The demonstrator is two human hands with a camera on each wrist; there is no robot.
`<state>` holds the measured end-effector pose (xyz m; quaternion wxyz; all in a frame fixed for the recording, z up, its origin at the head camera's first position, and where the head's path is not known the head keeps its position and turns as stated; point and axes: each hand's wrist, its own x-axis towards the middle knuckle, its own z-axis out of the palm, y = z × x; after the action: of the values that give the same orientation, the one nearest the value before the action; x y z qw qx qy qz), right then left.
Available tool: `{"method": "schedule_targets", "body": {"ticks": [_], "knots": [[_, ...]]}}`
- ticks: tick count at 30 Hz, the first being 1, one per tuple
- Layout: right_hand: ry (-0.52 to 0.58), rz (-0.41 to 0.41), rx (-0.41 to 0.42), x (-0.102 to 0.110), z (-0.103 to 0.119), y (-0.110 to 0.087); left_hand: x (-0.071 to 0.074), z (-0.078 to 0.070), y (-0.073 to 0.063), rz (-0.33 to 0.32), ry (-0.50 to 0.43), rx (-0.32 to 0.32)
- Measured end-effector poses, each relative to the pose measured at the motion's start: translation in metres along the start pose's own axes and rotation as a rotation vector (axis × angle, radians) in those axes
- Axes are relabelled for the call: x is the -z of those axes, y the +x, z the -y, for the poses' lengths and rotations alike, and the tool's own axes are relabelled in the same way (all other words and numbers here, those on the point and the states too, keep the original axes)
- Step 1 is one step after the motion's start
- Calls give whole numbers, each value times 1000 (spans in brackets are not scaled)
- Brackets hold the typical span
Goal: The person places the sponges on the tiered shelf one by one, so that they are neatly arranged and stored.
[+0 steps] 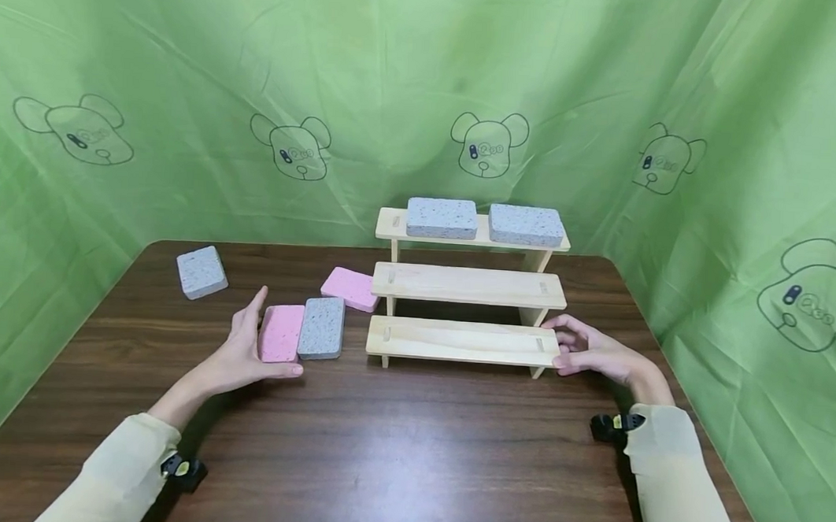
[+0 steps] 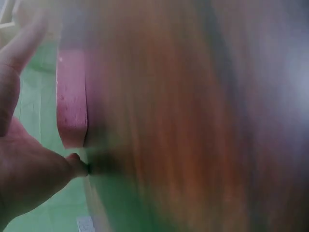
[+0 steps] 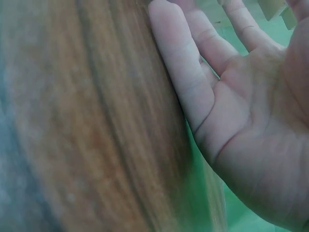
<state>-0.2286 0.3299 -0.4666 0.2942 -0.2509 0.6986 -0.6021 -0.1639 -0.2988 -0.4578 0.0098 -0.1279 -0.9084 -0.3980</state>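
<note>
In the head view my left hand (image 1: 243, 354) is spread around the left side of a pink sponge (image 1: 282, 333), thumb held apart from the fingers. The same pink sponge (image 2: 72, 99) appears beyond the thumb in the left wrist view; whether the hand touches it I cannot tell. A grey-blue sponge (image 1: 321, 328) lies against its right side. My right hand (image 1: 590, 353) holds the right end of a three-step wooden rack (image 1: 463, 342) at the lowest step, thumb in front and fingers behind. In the right wrist view, the contact is mostly hidden.
Two grey-blue sponges, a left one (image 1: 441, 219) and a right one (image 1: 525, 226), sit on the rack's top step. Another pink sponge (image 1: 350, 288) lies by the rack's left side. One grey-blue sponge (image 1: 201, 272) is farther left. Green curtain (image 1: 398, 94) surrounds the brown table (image 1: 408, 450).
</note>
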Motion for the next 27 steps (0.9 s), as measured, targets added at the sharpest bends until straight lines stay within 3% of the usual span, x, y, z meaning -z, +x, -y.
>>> {"method": "schedule_targets", "body": {"ticks": [14, 20, 27], "knots": [[-29, -42, -47, 1, 0, -1, -6, -1, 0, -55, 74, 41], [-10, -42, -46, 0, 0, -2, -4, 2, 0, -70, 18, 5], [-7, -50, -45, -1, 0, -1, 10, 6, -3, -55, -30, -6]]}}
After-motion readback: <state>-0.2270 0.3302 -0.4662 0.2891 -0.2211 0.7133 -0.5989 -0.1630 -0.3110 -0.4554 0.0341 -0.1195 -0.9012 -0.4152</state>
